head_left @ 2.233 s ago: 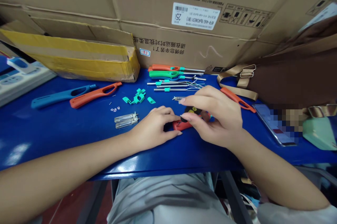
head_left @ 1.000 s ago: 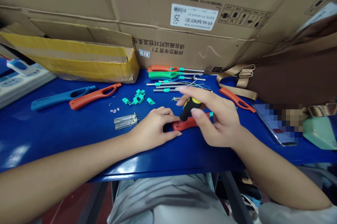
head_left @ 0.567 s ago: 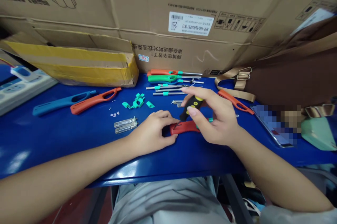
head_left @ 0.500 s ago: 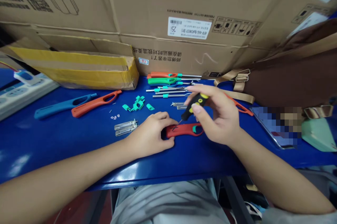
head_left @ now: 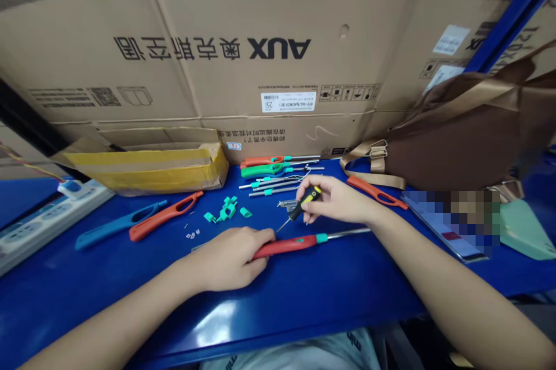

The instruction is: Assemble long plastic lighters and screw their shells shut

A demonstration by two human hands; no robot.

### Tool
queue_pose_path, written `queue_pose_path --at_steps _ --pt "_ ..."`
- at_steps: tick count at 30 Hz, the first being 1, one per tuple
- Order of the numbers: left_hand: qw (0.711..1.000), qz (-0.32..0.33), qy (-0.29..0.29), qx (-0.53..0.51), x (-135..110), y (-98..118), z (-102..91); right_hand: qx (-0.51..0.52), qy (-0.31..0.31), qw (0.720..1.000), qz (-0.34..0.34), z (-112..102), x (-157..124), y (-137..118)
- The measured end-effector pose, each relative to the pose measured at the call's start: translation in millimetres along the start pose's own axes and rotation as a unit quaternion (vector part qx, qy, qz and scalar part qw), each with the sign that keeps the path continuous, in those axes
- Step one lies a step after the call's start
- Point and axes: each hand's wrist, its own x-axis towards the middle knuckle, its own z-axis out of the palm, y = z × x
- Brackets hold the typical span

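My left hand (head_left: 237,257) is wrapped round the handle end of a red long-nosed lighter (head_left: 291,244), whose metal tube points right beyond a teal collar. In my right hand (head_left: 332,199) is a small black-and-yellow screwdriver (head_left: 304,203), its shaft slanting down to the left. The tip comes down beside my left fingertips near the lighter's far side; whether it touches the lighter I cannot tell. Behind the screwdriver lie clear inner parts (head_left: 285,205). Teal plastic pieces (head_left: 226,209) are heaped to the left, with tiny white bits (head_left: 193,234) nearby.
Blue (head_left: 117,226) and orange (head_left: 165,216) lighter shells lie at left, another orange shell (head_left: 376,192) at right. Assembled lighters (head_left: 263,170) and metal tubes (head_left: 273,189) lie at the back. A yellow-taped box (head_left: 143,170), power strip (head_left: 54,219), brown bag (head_left: 452,132) and phone (head_left: 438,225) surround the work area.
The lighter has been turned so its narrow side faces up, and its metal tube now shows. The screwdriver has lifted off its face and moved to its far side. My view has tilted up.
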Motion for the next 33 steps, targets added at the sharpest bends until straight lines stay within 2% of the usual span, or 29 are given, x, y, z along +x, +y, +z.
queue_pose_path --at_steps 3,6,8,16,19,21,23,25,27,29,33 --pt "0.997 0.009 -0.027 -0.067 -4.3 -3.9 -11.1 -0.120 -0.047 0.992 0.004 -7.5 -2.5 2.4" --pt "0.991 0.008 -0.053 -0.120 -8.5 -10.8 -22.5 -0.291 -0.063 0.954 -0.020 -16.9 -2.3 5.0" --pt "0.987 0.004 -0.064 -0.148 -11.4 -16.5 -30.0 -0.356 -0.076 0.931 -0.034 -21.4 -1.0 7.3" --pt "0.958 -0.010 -0.041 -0.285 -20.5 -47.6 -53.6 -0.404 -0.111 0.908 -0.014 -18.4 -3.1 9.6" --pt "0.952 -0.023 0.025 -0.304 -11.2 -51.3 -61.8 -0.421 -0.096 0.902 -0.016 -12.8 -6.7 6.1" --pt "0.961 -0.038 0.079 -0.261 -0.3 -47.7 -69.8 -0.433 -0.080 0.898 -0.026 -9.0 -6.9 4.3" --pt "0.976 -0.044 0.129 -0.169 12.7 -42.5 -79.5 -0.444 -0.053 0.894 -0.041 -6.3 -4.3 3.8" --pt "0.985 -0.046 0.162 -0.050 26.6 -40.5 -88.8 -0.459 0.002 0.887 -0.057 -6.0 0.2 5.9" --pt "0.980 -0.069 0.179 0.059 40.5 -44.4 -95.3 -0.477 0.067 0.874 -0.069 -8.8 5.3 11.4" --pt "0.976 -0.079 0.184 0.086 54.1 -53.5 -97.5 -0.495 0.105 0.860 -0.070 -13.9 9.7 19.9" --pt "0.969 -0.095 0.192 0.121 78.5 -76.1 -91.2 -0.518 0.100 0.848 -0.041 -23.5 15.7 38.6"
